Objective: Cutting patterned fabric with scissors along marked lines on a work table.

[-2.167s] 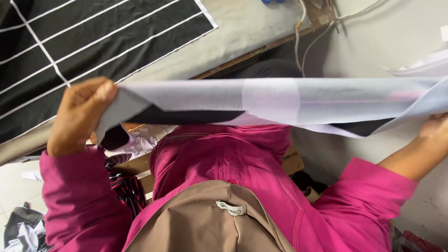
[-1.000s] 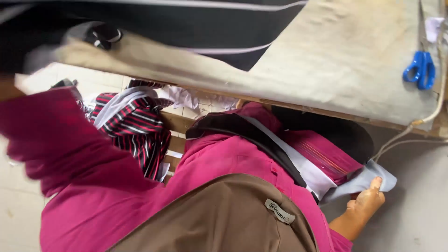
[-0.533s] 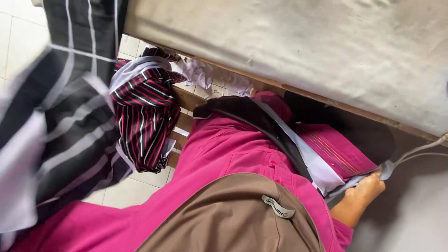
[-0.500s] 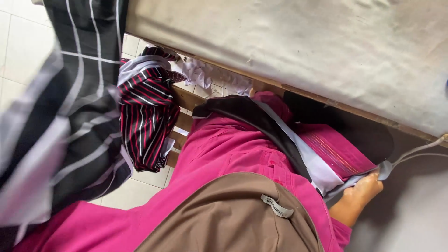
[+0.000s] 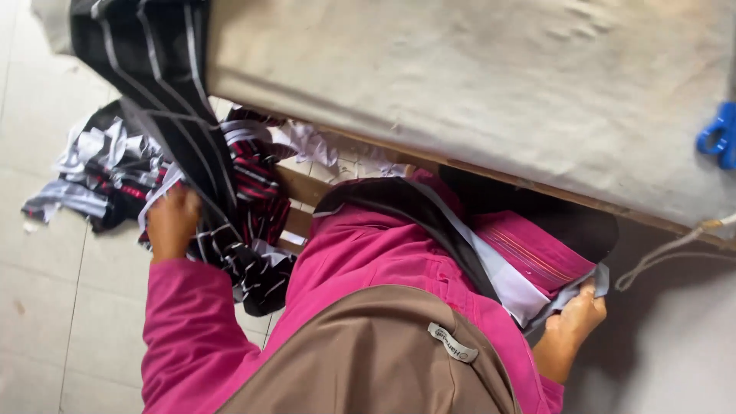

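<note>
The striped cloth hangs off the left edge of the desk, black with thin pale lines, and drops to the left hand, which is clenched on its lower folds. It looks soft and light, limp rather than stiff, so it is likely best gripped by a bunched handful or an edge. Below the desk's front edge, the right hand pinches the end of a grey strip lying across the pink lap. Left of the desk, scraps litter the floor. Blue scissors rest at the desk's right edge.
</note>
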